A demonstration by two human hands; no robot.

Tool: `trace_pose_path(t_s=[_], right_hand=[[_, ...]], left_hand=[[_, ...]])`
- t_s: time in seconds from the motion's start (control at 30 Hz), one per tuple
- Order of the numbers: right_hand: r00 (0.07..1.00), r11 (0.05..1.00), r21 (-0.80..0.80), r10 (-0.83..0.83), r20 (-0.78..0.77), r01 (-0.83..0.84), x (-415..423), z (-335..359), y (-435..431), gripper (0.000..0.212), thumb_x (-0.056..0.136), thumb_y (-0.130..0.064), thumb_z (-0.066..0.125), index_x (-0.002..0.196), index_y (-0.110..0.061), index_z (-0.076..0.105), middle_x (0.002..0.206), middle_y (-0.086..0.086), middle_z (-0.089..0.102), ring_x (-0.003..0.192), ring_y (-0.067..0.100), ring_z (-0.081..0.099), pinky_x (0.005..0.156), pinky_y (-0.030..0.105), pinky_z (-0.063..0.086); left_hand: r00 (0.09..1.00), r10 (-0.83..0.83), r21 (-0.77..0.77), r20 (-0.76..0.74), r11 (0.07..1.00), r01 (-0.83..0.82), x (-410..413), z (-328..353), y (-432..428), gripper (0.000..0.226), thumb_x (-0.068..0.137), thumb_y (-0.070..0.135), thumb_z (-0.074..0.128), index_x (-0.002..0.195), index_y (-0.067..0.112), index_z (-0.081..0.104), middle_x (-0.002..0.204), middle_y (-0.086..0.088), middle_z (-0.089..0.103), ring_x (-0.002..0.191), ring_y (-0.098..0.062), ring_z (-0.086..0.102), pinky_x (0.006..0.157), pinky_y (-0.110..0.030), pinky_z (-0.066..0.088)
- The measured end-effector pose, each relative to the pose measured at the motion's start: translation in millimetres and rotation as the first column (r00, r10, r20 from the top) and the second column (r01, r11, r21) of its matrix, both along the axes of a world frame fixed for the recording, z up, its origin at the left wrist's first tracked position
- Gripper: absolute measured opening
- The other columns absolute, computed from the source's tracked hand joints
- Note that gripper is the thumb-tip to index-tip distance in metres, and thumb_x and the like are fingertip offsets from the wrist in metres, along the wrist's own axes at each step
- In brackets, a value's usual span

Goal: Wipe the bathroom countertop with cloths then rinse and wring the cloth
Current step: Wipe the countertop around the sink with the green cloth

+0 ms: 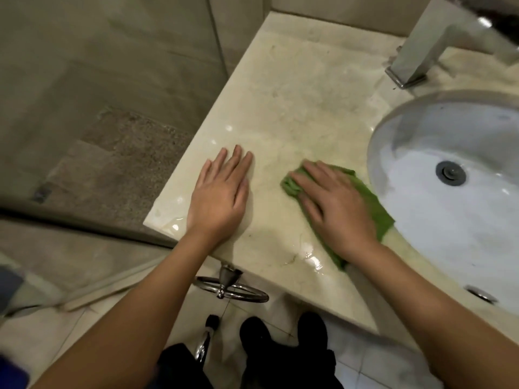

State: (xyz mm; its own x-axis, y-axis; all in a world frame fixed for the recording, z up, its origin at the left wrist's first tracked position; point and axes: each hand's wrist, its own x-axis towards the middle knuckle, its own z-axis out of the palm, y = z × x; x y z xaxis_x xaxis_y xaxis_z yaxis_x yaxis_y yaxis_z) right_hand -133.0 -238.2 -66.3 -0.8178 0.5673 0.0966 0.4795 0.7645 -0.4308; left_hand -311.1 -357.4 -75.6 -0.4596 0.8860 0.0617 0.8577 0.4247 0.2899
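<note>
A green cloth lies flat on the beige marble countertop, just left of the white oval sink. My right hand presses on the cloth with straight, spread fingers that point up and left. My left hand rests flat on the bare counter near its left front corner, a short gap away from the cloth. Wet streaks shine on the counter along its front edge, below the cloth.
A square chrome faucet stands at the back right, behind the sink. A chrome towel ring hangs under the counter's front edge. A glass shower partition and tiled shower floor lie to the left. My dark shoes stand on the pale floor tiles.
</note>
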Motion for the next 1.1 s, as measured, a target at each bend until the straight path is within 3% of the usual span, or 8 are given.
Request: trace_pose_path(t_s=[0.17,0.27,0.43,0.6,0.67,0.87,0.97,1.1], right_hand=[[0.938,0.940,0.016,0.339,0.071,-0.341,42,1,-54,0.041,0.093,-0.034,0.038,0.131,-0.030,0.052,0.143,-0.001,0.045,0.132,0.021,0.041,0.110,0.041,0.023],[0.951,0.955,-0.007,0.297,0.084,-0.298,83,4,-32,0.041,0.094,-0.038,0.035,0.135,-0.036,0.044,0.145,-0.006,0.040,0.132,0.017,0.037,0.109,0.044,0.026],[0.999,0.999,-0.018,-0.041,0.002,0.042,32,6,-12,0.039,0.096,-0.035,0.037,0.133,-0.029,0.049,0.144,0.000,0.043,0.133,0.024,0.038,0.112,0.042,0.023],[0.950,0.953,-0.009,0.301,0.082,-0.301,62,2,-48,0.039,0.098,-0.038,0.033,0.135,-0.034,0.045,0.146,-0.004,0.039,0.135,0.018,0.035,0.112,0.041,0.026],[0.942,0.945,-0.024,0.328,0.076,-0.327,93,3,-38,0.038,0.099,-0.038,0.033,0.135,-0.033,0.046,0.147,-0.007,0.038,0.137,0.014,0.032,0.113,0.037,0.026],[0.995,0.999,0.016,0.038,-0.095,-0.037,127,1,-36,0.033,0.094,-0.025,0.044,0.122,-0.018,0.061,0.137,-0.002,0.050,0.128,0.017,0.046,0.103,0.040,0.038],[0.963,0.990,0.049,-0.119,-0.243,0.134,122,5,-43,0.032,0.094,-0.018,0.045,0.120,-0.013,0.063,0.134,0.002,0.053,0.120,0.017,0.053,0.098,0.033,0.044],[0.898,0.948,0.047,-0.283,-0.338,0.316,124,20,-49,0.041,0.102,-0.031,0.032,0.122,-0.013,0.062,0.134,0.006,0.053,0.123,0.017,0.050,0.103,0.028,0.039]], left_hand=[[1.000,-0.010,-0.008,-0.012,1.000,0.010,-1,2,-1,0.056,0.095,0.040,0.013,0.148,0.027,0.024,0.155,0.006,0.020,0.144,-0.013,0.010,0.115,-0.028,0.002],[1.000,-0.004,-0.005,-0.022,1.000,0.004,-1,0,-1,0.055,0.095,0.040,0.013,0.148,0.027,0.024,0.155,0.006,0.020,0.145,-0.014,0.010,0.116,-0.031,0.004],[1.000,0.001,-0.007,-0.024,1.000,-0.001,0,-2,-2,0.052,0.097,0.035,0.018,0.148,0.026,0.024,0.156,0.005,0.019,0.145,-0.016,0.010,0.116,-0.032,0.004],[1.000,-0.010,-0.013,-0.017,1.000,0.010,-2,0,-2,0.052,0.097,0.034,0.019,0.149,0.025,0.023,0.156,0.004,0.017,0.145,-0.015,0.008,0.116,-0.032,0.005],[1.000,-0.024,-0.020,-0.019,1.000,0.023,-2,-1,-3,0.052,0.098,0.034,0.019,0.149,0.025,0.022,0.156,0.004,0.017,0.145,-0.015,0.008,0.116,-0.032,0.004],[0.996,-0.026,0.088,0.090,0.996,0.018,11,10,0,0.048,0.096,0.029,0.031,0.141,0.017,0.040,0.152,-0.003,0.032,0.143,-0.025,0.020,0.116,-0.043,0.015],[0.982,-0.155,0.154,0.107,0.979,0.137,53,26,13,0.045,0.094,0.024,0.039,0.139,0.018,0.043,0.151,-0.003,0.034,0.140,-0.024,0.025,0.114,-0.043,0.021],[0.936,-0.342,0.082,0.086,0.939,0.335,115,19,51,0.048,0.096,0.031,0.030,0.142,0.023,0.038,0.153,0.000,0.030,0.142,-0.020,0.023,0.115,-0.040,0.015]])
